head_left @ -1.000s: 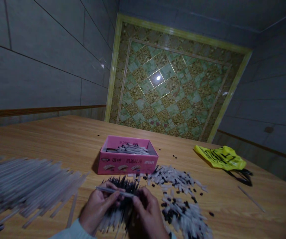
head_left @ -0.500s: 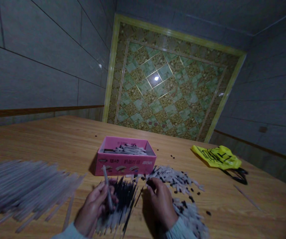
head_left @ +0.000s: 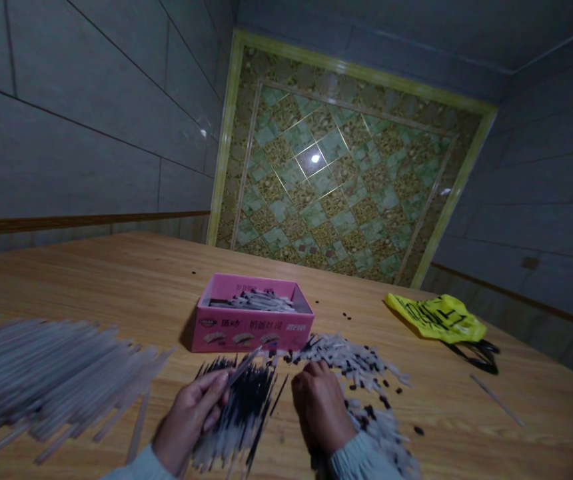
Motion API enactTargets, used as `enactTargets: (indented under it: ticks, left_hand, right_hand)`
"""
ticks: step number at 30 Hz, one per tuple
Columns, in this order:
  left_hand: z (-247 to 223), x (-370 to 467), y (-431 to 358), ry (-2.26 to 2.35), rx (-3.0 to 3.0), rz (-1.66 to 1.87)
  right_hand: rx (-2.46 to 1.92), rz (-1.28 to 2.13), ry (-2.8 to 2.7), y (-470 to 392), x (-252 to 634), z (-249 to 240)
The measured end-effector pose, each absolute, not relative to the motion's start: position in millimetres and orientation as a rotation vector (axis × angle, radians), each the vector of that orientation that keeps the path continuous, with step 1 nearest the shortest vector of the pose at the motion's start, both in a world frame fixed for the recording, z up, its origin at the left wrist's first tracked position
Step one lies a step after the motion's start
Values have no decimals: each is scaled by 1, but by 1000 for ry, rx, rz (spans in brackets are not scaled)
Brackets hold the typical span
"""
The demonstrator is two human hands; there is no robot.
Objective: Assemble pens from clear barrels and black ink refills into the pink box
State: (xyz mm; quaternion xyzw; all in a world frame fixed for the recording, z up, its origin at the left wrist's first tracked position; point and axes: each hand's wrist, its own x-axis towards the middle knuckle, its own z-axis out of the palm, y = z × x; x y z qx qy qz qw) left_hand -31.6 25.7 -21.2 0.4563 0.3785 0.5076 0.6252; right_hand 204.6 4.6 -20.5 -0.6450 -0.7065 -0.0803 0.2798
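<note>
My left hand point(head_left: 194, 410) is closed around a slim, translucent pen barrel point(head_left: 244, 365), its free end slanting up to the right. Under that hand lies a pile of thin pen refills point(head_left: 254, 393), dark at the far end and pale at the near end. My right hand point(head_left: 322, 403) rests low over the table with its fingers curled inward; what is in them, if anything, is hidden. It is beside a heap of small white pen caps and black plugs point(head_left: 346, 353). A second heap of the same pieces point(head_left: 386, 433) lies by my right wrist.
Many clear barrels point(head_left: 56, 373) lie spread on the left of the wooden table point(head_left: 131, 267). Behind my hands stands a pink box point(head_left: 251, 333) holding pale pens point(head_left: 261, 300). A yellow bag point(head_left: 436, 317) with black handles and a lone stick point(head_left: 496, 400) are at right.
The barrel in my left hand has tipped from nearly upright to slanting right. My right hand's fingers have curled in more beside the cap heap.
</note>
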Motion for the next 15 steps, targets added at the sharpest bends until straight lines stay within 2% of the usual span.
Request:
enactTargets:
  ticks: [5,11,15]
  left_hand:
    - [-20,-32,26,884,1062,1139]
    - [-18,-29,25,958,1145,1068]
    - [-15,-29,24,979,1425,1057]
  right_hand:
    - [-1651,-31,-1775,2,202,-12]
    - [-1098,754,-1148,1,176,-4]
    - [-894,1098,-876,-2,164,-5]
